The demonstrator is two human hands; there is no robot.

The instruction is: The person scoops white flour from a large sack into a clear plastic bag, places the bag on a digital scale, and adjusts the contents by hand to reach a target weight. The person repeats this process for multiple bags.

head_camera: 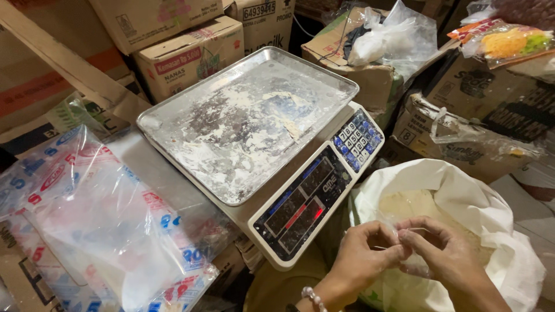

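My left hand and my right hand meet over an open white sack of pale powder at the lower right. Both pinch the mouth of a small clear plastic bag between their fingertips. A bead bracelet circles my left wrist. Beside the hands, to the left, stands a digital weighing scale with a keypad and a dark display. Its steel tray is smeared with white flour and carries nothing else.
A stack of clear printed plastic bags lies at the lower left. Cardboard boxes crowd the back and right side. More clear bags sit on a box behind the scale, and a packet of coloured snacks is at the top right.
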